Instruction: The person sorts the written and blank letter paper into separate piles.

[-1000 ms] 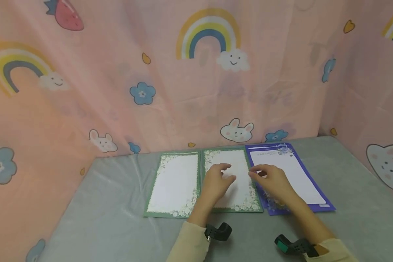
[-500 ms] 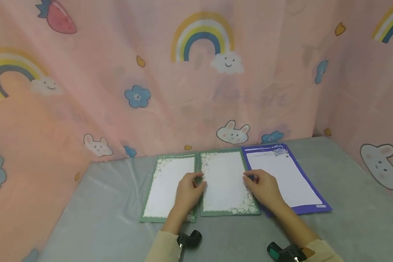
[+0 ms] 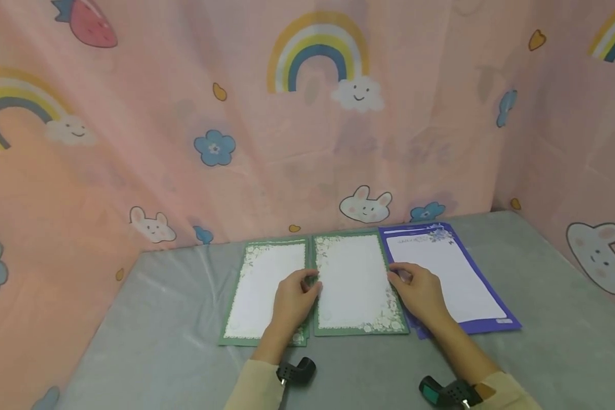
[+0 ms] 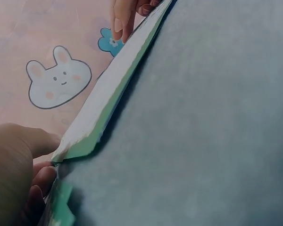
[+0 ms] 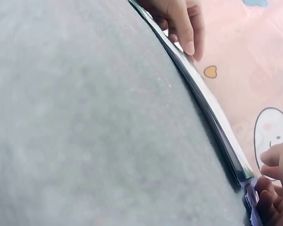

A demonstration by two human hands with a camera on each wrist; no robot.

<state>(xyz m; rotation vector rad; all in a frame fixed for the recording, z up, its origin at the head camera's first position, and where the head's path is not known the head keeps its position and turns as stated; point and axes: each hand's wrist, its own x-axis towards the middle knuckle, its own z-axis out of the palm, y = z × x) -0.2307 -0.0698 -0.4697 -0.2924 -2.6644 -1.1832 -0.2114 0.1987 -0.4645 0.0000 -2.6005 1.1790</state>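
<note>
At side edges of mid floral sheet [image 3: 351, 285] w/ L grip [image 3: 293, 297], R grip [image 3: 420, 292] half-curled; can't tell hold. Part-hiding purple sheet [image 3: 458, 280].

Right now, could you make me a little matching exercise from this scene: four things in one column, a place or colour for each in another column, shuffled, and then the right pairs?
Things:
1. Left hand
2. Tabletop
3. Right hand
4. Purple-bordered sheet

Places and colours, as the head view shows them:
A. Plain grey
B. At the right end of the row
C. At the left edge of the middle green-bordered sheet
D. At the right edge of the middle green-bordered sheet

Right pairs: 1-C, 2-A, 3-D, 4-B
</note>
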